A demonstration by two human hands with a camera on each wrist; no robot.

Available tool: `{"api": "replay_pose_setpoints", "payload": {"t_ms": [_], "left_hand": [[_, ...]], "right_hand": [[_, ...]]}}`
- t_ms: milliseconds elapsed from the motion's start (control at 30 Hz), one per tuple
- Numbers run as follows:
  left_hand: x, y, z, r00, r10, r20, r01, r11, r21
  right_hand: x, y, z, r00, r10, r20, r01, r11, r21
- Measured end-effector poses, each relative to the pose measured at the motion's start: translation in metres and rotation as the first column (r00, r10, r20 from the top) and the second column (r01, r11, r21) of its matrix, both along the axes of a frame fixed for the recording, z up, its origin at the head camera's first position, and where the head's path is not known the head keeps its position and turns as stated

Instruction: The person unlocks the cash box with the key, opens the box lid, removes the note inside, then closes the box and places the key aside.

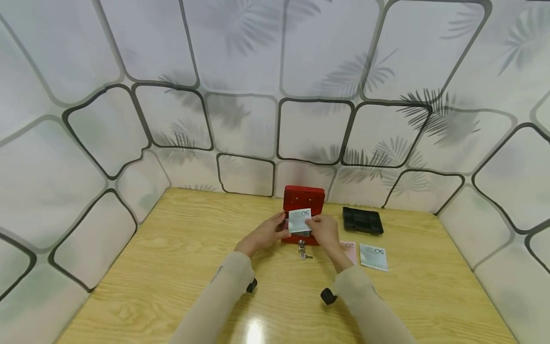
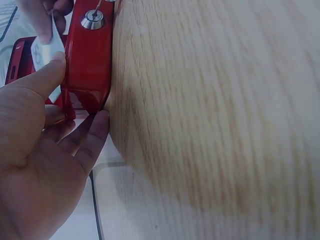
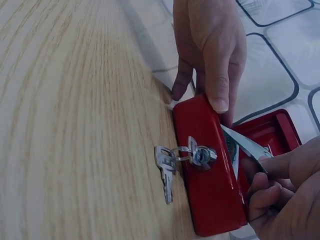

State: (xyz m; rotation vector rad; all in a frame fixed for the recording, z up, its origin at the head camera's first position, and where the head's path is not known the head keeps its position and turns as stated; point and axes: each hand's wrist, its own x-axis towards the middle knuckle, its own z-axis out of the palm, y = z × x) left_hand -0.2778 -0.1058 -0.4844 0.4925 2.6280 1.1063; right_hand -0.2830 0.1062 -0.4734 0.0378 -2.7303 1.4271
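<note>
Banknote held over the open red cash box (image 1: 302,210)
Both hands, left hand (image 1: 267,233) and right hand (image 1: 325,230), pinch the banknote (image 1: 299,220); two notes (image 1: 373,256) wait at 4 o'clock on the desk (image 1: 172,267).

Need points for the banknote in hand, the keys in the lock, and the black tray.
banknote (image 1: 299,220), head view, middle of the note held over the open red box.
keys (image 3: 164,167), right wrist view, on the key blade hanging from the lock.
black tray (image 1: 362,220), head view, on its centre compartments.
</note>
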Motion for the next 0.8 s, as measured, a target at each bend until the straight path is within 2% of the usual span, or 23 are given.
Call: {"api": "replay_pose_setpoints", "payload": {"t_ms": [233, 433, 600, 800], "left_hand": [[0.0, -0.001, -0.001, 1.0, 0.004, 0.012, -0.005, 1.0, 0.016], [-0.001, 0.0, -0.003, 1.0, 0.001, -0.012, -0.001, 1.0, -0.01], [0.0, 0.0, -0.004, 1.0, 0.001, -0.009, -0.001, 1.0, -0.005], [0.0, 0.0, -0.003, 1.0, 0.005, -0.01, -0.005, 1.0, 0.003]], "right_hand": [[0.004, 0.012, 0.016, 1.0, -0.02, -0.004, 0.02, 0.995, -0.096], [0.007, 0.026, 0.028, 0.999, -0.005, -0.037, 0.002, 0.997, -0.079], [0.011, 0.044, 0.038, 0.997, 0.007, -0.082, -0.009, 1.0, -0.018], [0.018, 0.068, 0.053, 0.995, 0.005, -0.097, -0.001, 0.999, 0.032]]}}
